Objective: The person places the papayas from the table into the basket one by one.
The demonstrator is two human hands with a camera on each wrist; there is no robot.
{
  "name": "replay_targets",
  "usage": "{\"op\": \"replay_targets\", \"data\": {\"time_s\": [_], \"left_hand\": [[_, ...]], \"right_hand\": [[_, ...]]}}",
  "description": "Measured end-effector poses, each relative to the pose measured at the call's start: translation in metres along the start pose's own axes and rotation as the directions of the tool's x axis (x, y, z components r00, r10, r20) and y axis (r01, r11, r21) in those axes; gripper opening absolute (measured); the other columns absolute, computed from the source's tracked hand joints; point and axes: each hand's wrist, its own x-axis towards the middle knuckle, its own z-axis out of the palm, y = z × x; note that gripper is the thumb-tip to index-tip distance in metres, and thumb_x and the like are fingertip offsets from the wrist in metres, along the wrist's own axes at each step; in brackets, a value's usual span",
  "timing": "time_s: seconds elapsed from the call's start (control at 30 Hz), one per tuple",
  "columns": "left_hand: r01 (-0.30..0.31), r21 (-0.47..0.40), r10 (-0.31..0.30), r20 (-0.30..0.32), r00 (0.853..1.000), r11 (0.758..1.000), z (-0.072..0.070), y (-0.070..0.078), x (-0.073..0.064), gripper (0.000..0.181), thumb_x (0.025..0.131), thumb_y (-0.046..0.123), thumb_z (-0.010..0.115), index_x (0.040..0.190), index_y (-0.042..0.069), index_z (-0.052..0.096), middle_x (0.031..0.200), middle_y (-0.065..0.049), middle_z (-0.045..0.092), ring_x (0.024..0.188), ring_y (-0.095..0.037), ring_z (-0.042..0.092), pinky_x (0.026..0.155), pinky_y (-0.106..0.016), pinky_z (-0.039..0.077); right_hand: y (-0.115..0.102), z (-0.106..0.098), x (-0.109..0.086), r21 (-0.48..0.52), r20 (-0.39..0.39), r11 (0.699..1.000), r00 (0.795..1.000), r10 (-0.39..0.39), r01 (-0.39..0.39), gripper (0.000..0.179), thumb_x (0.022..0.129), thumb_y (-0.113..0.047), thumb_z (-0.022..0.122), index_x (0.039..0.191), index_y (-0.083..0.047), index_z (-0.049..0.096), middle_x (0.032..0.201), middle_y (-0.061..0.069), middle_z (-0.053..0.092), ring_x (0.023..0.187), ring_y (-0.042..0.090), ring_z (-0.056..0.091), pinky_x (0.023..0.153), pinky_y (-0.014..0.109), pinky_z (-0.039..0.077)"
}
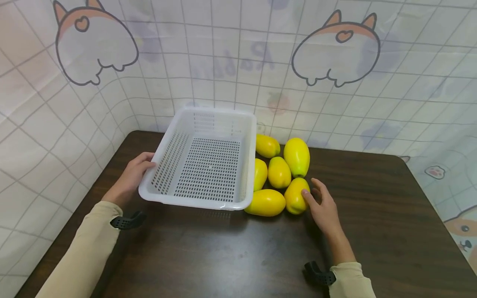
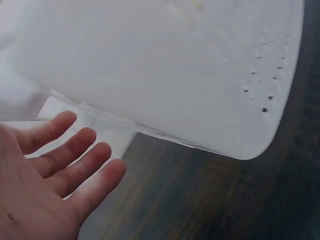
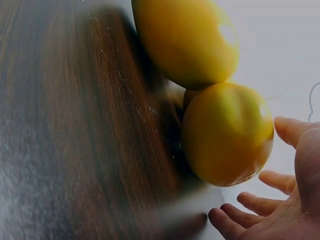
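Note:
A white plastic basket (image 1: 208, 205) with a slotted bottom stands left of centre in the head view. My left hand (image 1: 136, 174) is at its left rim. In the left wrist view, the left hand's fingers (image 2: 82, 172) are extended and spread beside the basket's outer wall (image 2: 150, 80). My right hand (image 1: 325, 207) is beside the nearest right yellow, mango-like fruit (image 1: 295, 196), its thumb right at the skin. In the right wrist view, the right hand's fingers (image 3: 255, 205) are loosely spread beside that fruit (image 3: 227, 137).
Several more yellow fruits (image 1: 279, 173) cluster along the basket's right side, some partly hidden by its rim. Everything is on a dark wooden table (image 1: 372, 207). A white tiled-pattern curtain (image 1: 238, 58) hangs behind the back edge and along the left side.

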Motion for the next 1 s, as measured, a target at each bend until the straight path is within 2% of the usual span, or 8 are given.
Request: {"op": "replay_targets", "data": {"time_s": [0.17, 0.53, 0.8, 1.0], "left_hand": [[0.004, -0.033, -0.003, 0.028, 1.0, 0.999, -0.003, -0.001, 0.001, 0.043, 0.105, 0.032, 0.028, 0.14, 0.009, 0.036, 0.126, -0.014, 0.051, 0.091, -0.008, 0.065, 0.078, -0.027, 0.054], [0.007, -0.069, 0.0, 0.101, 0.995, 0.998, -0.009, -0.006, 0.006, 0.043, 0.105, 0.033, 0.032, 0.141, 0.009, 0.032, 0.137, -0.016, 0.043, 0.101, -0.011, 0.062, 0.084, -0.029, 0.052], [-0.01, -0.133, 0.029, 0.14, 0.99, 0.991, -0.013, -0.014, 0.009, 0.039, 0.104, 0.034, 0.04, 0.137, 0.015, 0.037, 0.123, 0.001, 0.05, 0.1, -0.01, 0.063, 0.085, -0.031, 0.053], [-0.038, -0.17, 0.065, 0.16, 0.985, 0.985, -0.015, -0.017, 0.011, 0.037, 0.103, 0.032, 0.042, 0.136, 0.015, 0.039, 0.121, 0.003, 0.052, 0.101, -0.009, 0.064, 0.085, -0.029, 0.053]], "right_hand": [[-0.002, 0.002, 0.0, 0.005, -0.002, 1.0, 1.0, 0.01, -0.01, 0.07, 0.096, -0.053, 0.048, 0.152, -0.019, 0.024, 0.16, 0.012, 0.023, 0.145, 0.036, 0.027, 0.113, 0.059, 0.027], [-0.002, 0.007, 0.001, 0.007, -0.012, 1.0, 1.0, -0.007, 0.007, 0.074, 0.093, -0.052, 0.055, 0.152, -0.019, 0.025, 0.159, 0.009, 0.025, 0.143, 0.034, 0.03, 0.114, 0.054, 0.031], [-0.004, 0.01, 0.0, -0.003, -0.003, 1.0, 1.0, 0.016, -0.016, 0.077, 0.091, -0.053, 0.058, 0.152, -0.02, 0.024, 0.157, 0.014, 0.029, 0.141, 0.035, 0.033, 0.11, 0.058, 0.034], [-0.006, 0.012, -0.001, 0.006, -0.007, 1.0, 1.0, 0.026, -0.025, 0.077, 0.09, -0.052, 0.06, 0.151, -0.02, 0.025, 0.156, 0.014, 0.03, 0.14, 0.035, 0.035, 0.108, 0.057, 0.036]]}}
